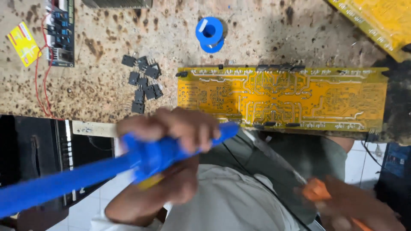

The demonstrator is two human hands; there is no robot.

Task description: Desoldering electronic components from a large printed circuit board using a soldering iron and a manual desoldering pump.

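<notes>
Head view: only view; looks straight down over a stained workbench edge to the person's lap.
Left hand (171, 128): near centre-left, fingers curled tight around a blue tool (128, 164). Blurred by motion.
Blue tool: long blue body, running from the lower left corner up to a tip just at the near edge of the yellow circuit board (282, 98). A yellow part shows under the grip, detail too blurred to read.
Right hand (359, 205): near right corner, closed about an orange-handled tool (317, 190). Blurred; exact finger placement cannot be told.
Yellow circuit board: long, lying flat, trace side up, along the near edge of the workbench (265, 38), right of centre. Small black parts sit along its far edge and a few at its near edge.
Black components (143, 83): loose cluster on the bench, just left of the board, apart from it.
Blue spool (209, 33): lies on the bench, far of the board's left end.
Second yellow board (376, 21): far right corner, tilted, partly out of frame.
Dark board with wiring (62, 32): far left, blue parts on it, red wire (40, 77) looping down past it.
Yellow card (23, 42): far left edge, beside the red wire.
Dark case (38, 149): left, below bench edge, behind the blue tool.
Clothing: grey-green apron (282, 167) over a pale shirt (227, 201), near centre.
</notes>
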